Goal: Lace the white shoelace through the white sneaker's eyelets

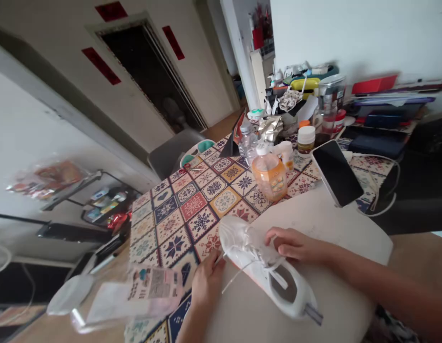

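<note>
A white lace-up sneaker (242,245) lies on a white board (335,219), its toe pointing away and its heel toward me. One loose shoelace end (238,277) trails over the sneaker's left side. Beside the toe, my left hand (207,276) is closed, with a bit of white shoelace at its fingertips. My right hand (295,244) rests against the right side of the lacing with its fingers curled; whatever they hold is hidden. A grey and white pull tab (313,314) sticks out at the heel.
A patterned cloth (192,205) covers the table. Beyond the board stand an orange-labelled bottle (269,174), a clear bottle (247,143), a jar (306,139) and a propped phone (337,172) with a white cable. A printed plastic bag (154,286) lies at the left edge.
</note>
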{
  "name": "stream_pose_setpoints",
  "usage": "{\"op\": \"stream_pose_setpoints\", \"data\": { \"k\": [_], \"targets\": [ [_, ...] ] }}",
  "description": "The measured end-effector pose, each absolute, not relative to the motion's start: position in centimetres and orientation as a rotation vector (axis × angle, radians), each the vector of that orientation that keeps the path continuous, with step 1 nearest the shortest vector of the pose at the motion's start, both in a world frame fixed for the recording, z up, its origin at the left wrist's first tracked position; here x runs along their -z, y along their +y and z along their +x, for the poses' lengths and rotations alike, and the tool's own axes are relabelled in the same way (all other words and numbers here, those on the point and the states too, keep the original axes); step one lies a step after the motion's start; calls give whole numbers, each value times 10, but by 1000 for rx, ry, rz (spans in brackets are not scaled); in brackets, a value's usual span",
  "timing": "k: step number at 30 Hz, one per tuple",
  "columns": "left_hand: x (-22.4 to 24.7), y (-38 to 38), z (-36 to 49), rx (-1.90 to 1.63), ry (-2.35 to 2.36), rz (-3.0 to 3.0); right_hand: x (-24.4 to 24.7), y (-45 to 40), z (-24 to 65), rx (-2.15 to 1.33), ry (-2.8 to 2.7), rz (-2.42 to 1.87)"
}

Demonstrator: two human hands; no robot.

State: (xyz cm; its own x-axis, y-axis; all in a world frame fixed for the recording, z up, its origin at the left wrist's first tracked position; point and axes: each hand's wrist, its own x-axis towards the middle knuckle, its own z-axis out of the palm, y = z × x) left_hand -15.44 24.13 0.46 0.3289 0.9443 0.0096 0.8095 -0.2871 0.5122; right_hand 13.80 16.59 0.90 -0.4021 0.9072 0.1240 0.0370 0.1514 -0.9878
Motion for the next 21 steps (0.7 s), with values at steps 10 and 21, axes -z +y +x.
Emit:
{"op": "stream_pose_setpoints", "data": {
  "k": [10,21],
  "targets": [
    [14,247,-156,-382,1742,2287,-11,196,129,-1420,-1747,-1017],
    [-21,220,-112,-237,1947,2095,3,184,134,-1578,-1784,-1100]
  ]
}}
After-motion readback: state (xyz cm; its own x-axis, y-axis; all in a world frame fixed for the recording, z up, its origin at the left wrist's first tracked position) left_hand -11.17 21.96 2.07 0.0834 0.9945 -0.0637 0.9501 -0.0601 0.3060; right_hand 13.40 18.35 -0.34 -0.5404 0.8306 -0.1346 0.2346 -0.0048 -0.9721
